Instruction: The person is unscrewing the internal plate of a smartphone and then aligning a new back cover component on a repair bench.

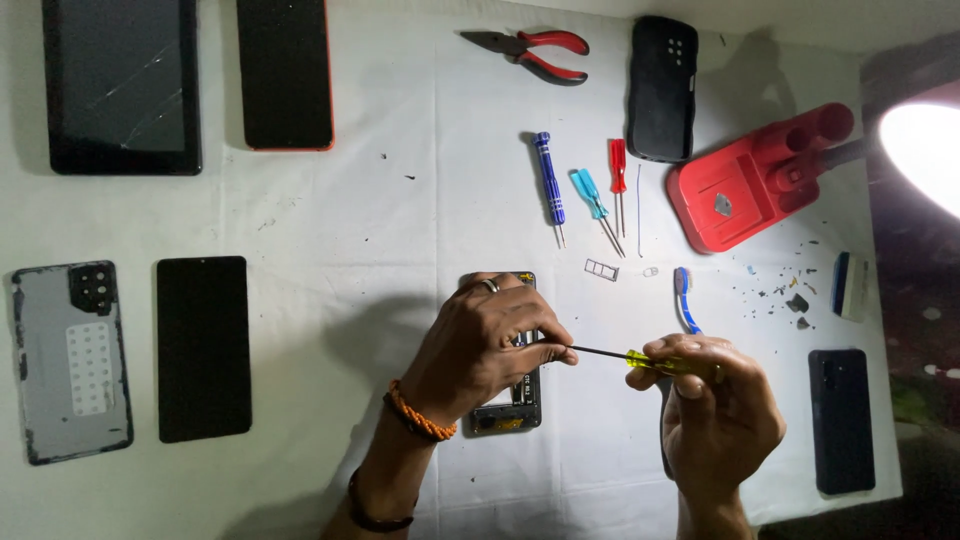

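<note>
Far left of frame: grey back cover [70, 360] w/ camera cutout, black screen panel [203, 348] just beside it; upper left, cracked tablet [122, 85] and red-edged phone [285, 72]. All well apart from the work.

Centre, low: opened phone [508, 405] lies flat on the white-covered bench [400, 230], mostly hidden under the left hand [480, 345]. Left fingers [545, 345] are closed, pinching the thin black shaft of the yellow-handled screwdriver [655, 360] near its tip, so the tip itself can't be seen. Right hand [715, 405] is wrapped shut round the yellow handle, lower right of centre.

To do it well, imo: keep left palm weight on the phone so it can't slide; guide the tip w/ the pinch, seat it fully before turning; turn from the right fingers only, shaft square to the screw, light push. Risk: a slip onto the board.

Above centre: blue driver [549, 180], teal driver [592, 200], red driver [618, 175], red-handled pliers [535, 50]. Right: black case [661, 88], red stand [755, 180], bright lamp [925, 150], dark phone [841, 420] lower right.
</note>
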